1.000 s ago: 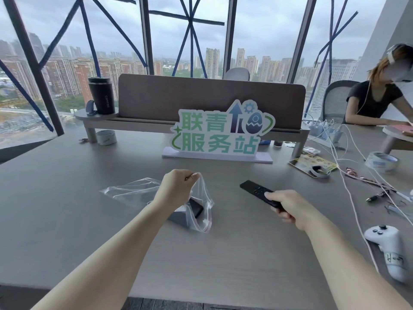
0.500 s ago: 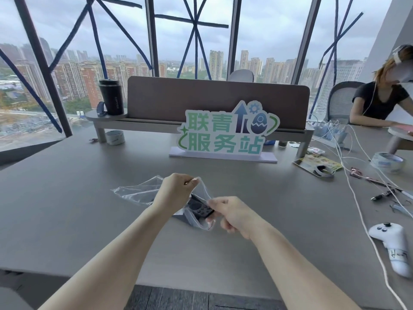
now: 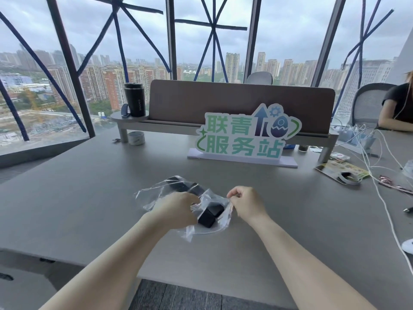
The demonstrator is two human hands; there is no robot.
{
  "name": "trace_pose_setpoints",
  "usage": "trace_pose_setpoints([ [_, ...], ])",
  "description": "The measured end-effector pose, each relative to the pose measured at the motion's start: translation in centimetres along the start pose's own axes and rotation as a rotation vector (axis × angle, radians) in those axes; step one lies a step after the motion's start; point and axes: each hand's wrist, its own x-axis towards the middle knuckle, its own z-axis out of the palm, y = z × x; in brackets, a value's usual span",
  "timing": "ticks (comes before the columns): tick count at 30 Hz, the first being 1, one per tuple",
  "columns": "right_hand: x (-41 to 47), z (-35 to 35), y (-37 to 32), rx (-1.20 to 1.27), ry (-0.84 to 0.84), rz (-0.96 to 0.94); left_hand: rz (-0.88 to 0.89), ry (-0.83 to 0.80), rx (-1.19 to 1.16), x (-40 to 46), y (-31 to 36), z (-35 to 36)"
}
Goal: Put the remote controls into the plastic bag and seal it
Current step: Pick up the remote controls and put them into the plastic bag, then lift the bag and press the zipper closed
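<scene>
A clear plastic bag [image 3: 154, 195] lies on the grey table in front of me. Dark remote controls [image 3: 209, 217] show through the plastic, their near ends by the bag's mouth and their far ends reaching back to the upper left. My left hand [image 3: 176, 209] pinches the left side of the bag's open edge. My right hand [image 3: 247, 203] pinches the right side of the same edge. Both hands hold the mouth a little above the table, with the remotes' ends between them.
A green-lettered sign [image 3: 243, 136] stands behind the bag. A black tumbler [image 3: 134, 99] sits on a raised shelf [image 3: 129, 119], a tape roll [image 3: 136, 138] below it. White cables [image 3: 380, 175] and a paper sheet [image 3: 342, 172] lie right. A person [image 3: 395, 108] sits far right.
My right hand brought the black remote from the table on the right into the bag, let it go, and now grips the bag's mouth. The remotes lie deeper in the bag.
</scene>
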Motion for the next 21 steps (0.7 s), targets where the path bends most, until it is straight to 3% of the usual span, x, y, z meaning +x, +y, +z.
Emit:
trace_pose_setpoints([
  [4, 0.1, -0.6, -0.9, 0.052, 0.085, 0.027, -0.118, -0.084, 0.116, -1.4, -1.1, -1.2],
  [8, -0.1, -1.7, -3.0, 0.261, 0.146, 0.058, -0.193, -0.082, -0.368, -2.6, -0.1, -3.2],
  [10, -0.1, -2.1, -4.2, 0.350, 0.181, 0.065, -0.145, -0.069, -0.466, -3.7, 1.6, -3.1],
  [14, -0.3, -2.1, -5.9, 0.468, 0.218, 0.089, 0.075, 0.169, -0.196, -5.3, 4.1, 0.3],
  [18, -0.6, -2.2, -5.8, 0.531, 0.242, 0.119, 0.232, 0.196, 0.177, -5.4, 4.0, 2.9],
  [21, -0.8, -3.0, -5.5, 0.529, 0.293, 0.121, 0.239, 0.286, 0.165, -5.0, 2.5, 3.4],
])
